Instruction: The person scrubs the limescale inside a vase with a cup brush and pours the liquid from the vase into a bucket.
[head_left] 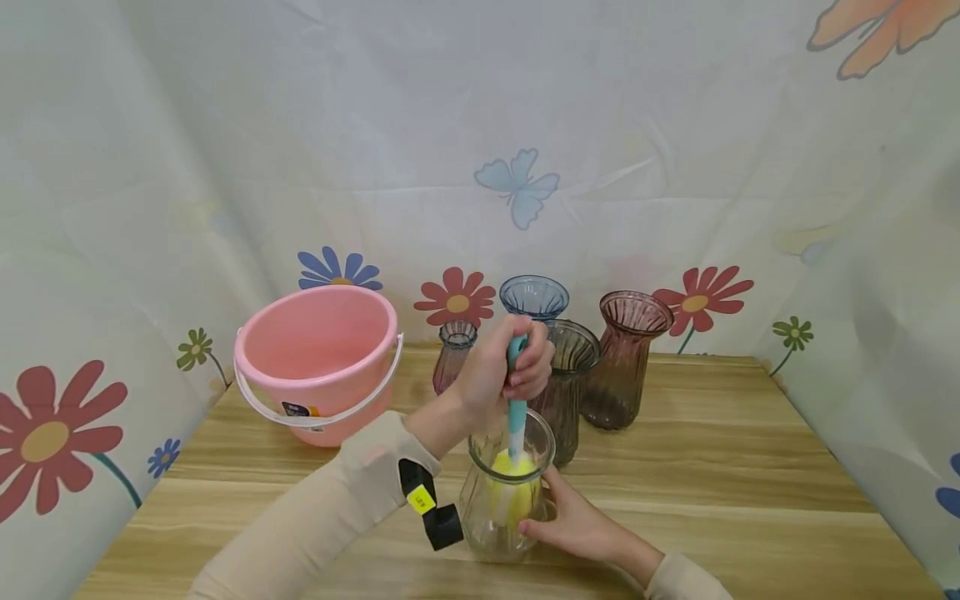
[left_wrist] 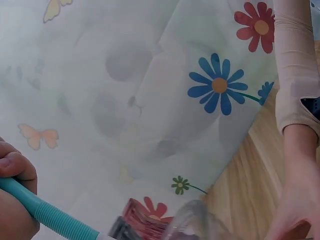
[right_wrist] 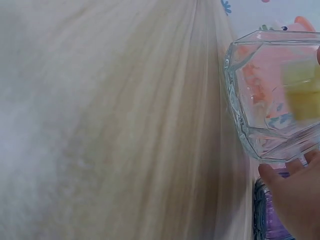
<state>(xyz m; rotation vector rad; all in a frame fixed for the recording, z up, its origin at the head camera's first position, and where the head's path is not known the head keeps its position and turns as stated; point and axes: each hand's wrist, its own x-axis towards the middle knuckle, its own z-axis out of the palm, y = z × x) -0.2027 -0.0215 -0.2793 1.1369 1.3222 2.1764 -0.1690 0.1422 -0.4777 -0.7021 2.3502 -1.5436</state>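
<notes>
My left hand [head_left: 495, 371] grips the teal handle [head_left: 517, 417] of a sponge bottle brush, which stands nearly upright. Its yellow sponge head [head_left: 513, 496] is down inside a clear glass vase [head_left: 483, 529]. In the left wrist view, curled fingers [left_wrist: 17, 162] wrap the handle's upper end. My right hand [head_left: 577, 521] holds the vase's right side, thumb in front. The right wrist view has the vase's thick base [right_wrist: 242, 120] sideways, the blurred sponge within it and the right hand [right_wrist: 295, 202] against its wall.
A pink bucket [head_left: 330, 379] with a white handle stands at the left. Behind the hands are a grey vase [head_left: 558, 417], a purple-brown vase [head_left: 618, 375], a blue vase [head_left: 534, 292] and a small purplish vase [head_left: 450, 358]. A flowered curtain [head_left: 600, 167] surrounds the wooden table [head_left: 712, 450].
</notes>
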